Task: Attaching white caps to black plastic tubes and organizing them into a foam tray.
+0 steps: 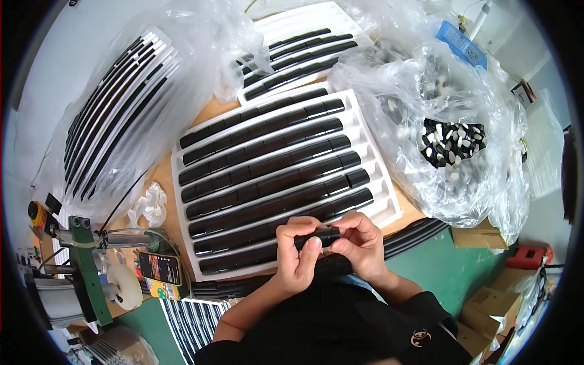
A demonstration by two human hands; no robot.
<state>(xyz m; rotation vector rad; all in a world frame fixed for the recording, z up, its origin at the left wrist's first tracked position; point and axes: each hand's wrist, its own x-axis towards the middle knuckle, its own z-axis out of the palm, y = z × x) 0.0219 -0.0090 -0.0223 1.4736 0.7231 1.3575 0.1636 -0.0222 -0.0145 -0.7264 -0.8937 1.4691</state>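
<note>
A short glossy black tube point(316, 238) is held level in front of my chest, over the near edge of a white tray. My left hand point(295, 255) wraps thumb and fingers around its left part. At its right end my right hand point(364, 246) is closed in a pinch; whether a separate small part sits between those fingertips is hidden. Beneath and beyond my hands lies the white ribbed tray point(389, 207), with black tubes point(267, 161) lying end to end in its long grooves. The right ends of the grooves hold no tubes.
Another tray point(292, 24) of black tubes stands behind, partly under plastic. A plastic-wrapped tray point(115, 109) leans at left. An open clear bag point(435, 143) holds small black and white pieces at right. A green-framed machine point(85, 267) and a phone point(160, 269) stand near left.
</note>
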